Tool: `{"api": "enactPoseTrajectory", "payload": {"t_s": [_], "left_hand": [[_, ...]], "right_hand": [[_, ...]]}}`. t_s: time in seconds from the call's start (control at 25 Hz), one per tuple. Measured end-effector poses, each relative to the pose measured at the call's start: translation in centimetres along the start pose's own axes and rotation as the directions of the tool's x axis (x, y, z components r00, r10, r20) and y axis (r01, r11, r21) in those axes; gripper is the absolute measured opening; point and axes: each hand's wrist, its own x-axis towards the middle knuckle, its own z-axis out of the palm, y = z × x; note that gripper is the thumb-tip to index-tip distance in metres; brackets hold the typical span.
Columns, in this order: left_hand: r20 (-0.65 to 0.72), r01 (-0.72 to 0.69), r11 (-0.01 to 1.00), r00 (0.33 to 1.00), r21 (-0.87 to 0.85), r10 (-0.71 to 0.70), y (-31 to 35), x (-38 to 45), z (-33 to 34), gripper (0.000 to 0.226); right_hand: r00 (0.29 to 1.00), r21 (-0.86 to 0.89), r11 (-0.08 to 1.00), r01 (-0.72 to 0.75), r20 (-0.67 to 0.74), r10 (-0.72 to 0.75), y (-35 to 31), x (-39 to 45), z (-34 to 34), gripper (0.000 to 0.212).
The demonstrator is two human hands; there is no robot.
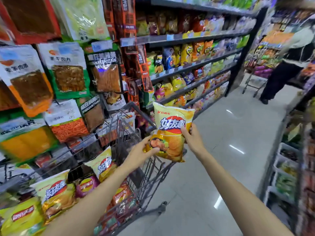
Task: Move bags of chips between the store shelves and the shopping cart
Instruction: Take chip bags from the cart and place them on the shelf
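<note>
A yellow chip bag (172,126) hangs upright in the air above the far right corner of the shopping cart (136,181). My right hand (191,137) grips its right edge with thumb in front. My left hand (140,153) holds its lower left corner. The cart holds several chip bags, among them a yellow one like it (102,165), another yellow one (54,189) and a purple one (86,184). Chip shelves (192,65) run along the aisle's left side beyond the cart.
Hanging snack packs (66,70) crowd the rack on the left, close to the cart. A person (289,65) with another cart (255,80) stands at the aisle's far end. More shelving (293,167) lines the right side. Tiled floor (230,142) lies between.
</note>
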Motion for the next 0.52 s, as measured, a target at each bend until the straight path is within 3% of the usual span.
{"api": "enactPoseTrajectory", "payload": {"t_s": [0.08, 0.2, 0.28, 0.4, 0.52], "left_hand": [[-0.002, -0.052, 0.998, 0.999, -0.033, 0.052, 3.6, 2.6, 4.5, 0.053], [0.009, -0.113, 0.991, 0.994, -0.071, 0.113, 7.6, 6.1, 10.9, 0.057], [0.018, -0.116, 0.991, 0.993, -0.069, 0.118, 9.5, 8.2, 15.2, 0.064], [0.072, -0.095, 0.993, 0.992, -0.068, 0.100, 12.5, 11.3, 20.3, 0.052], [0.100, -0.102, 0.993, 0.989, -0.053, 0.107, 14.1, 15.2, 23.3, 0.054]], "right_hand": [[0.998, 0.013, 1.000, -0.003, -0.068, 0.003, 0.3, 0.8, -6.1, 0.055], [0.986, 0.030, 0.999, 0.020, -0.168, -0.015, 1.4, 1.7, -14.1, 0.036], [0.974, 0.027, 1.000, 0.006, -0.225, 0.001, 2.9, 2.1, -18.9, 0.042], [0.964, 0.042, 0.999, -0.020, -0.265, 0.030, 5.3, 3.4, -24.6, 0.042], [0.958, 0.109, 0.994, -0.031, -0.280, 0.060, 6.7, 5.8, -28.2, 0.037]]}}
